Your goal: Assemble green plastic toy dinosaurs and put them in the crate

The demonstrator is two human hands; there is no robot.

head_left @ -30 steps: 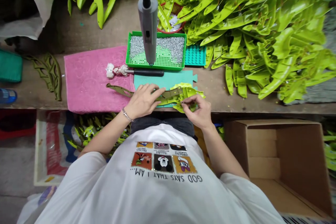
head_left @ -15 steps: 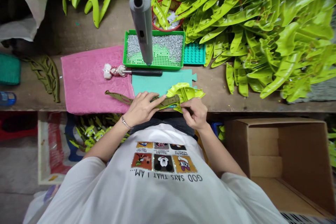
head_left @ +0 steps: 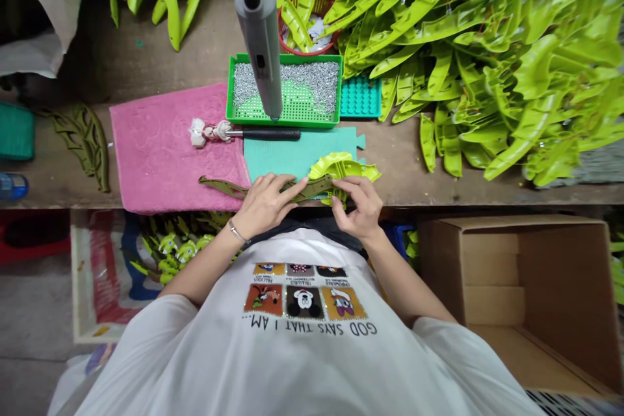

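Over the bench's front edge, my left hand [head_left: 263, 205] closes around the middle of a long, curved olive-green plastic piece [head_left: 220, 187]. That piece's right end lies against a lime-green plastic part [head_left: 358, 170] with a wavy edge. At the joint between the two, my right hand [head_left: 361, 209] grips the lime-green part with bent fingers. Its thumb sits below and its fingertips above. The fingers hide part of the joint. Both pieces rest partly on a turquoise foam mat [head_left: 302, 155].
A grey power screwdriver [head_left: 260, 52] hangs over a green tray [head_left: 228, 94] of small screws. A black-handled hammer [head_left: 270, 134] with a wrapped head crosses the pink towel [head_left: 160, 169] and mat. Lime-green parts [head_left: 517, 78] pile at right; a cardboard box [head_left: 492, 305] stands below.
My right hand has opened from a tight pinch, its fingers reaching further over the joint. My left hand stays on the olive piece.
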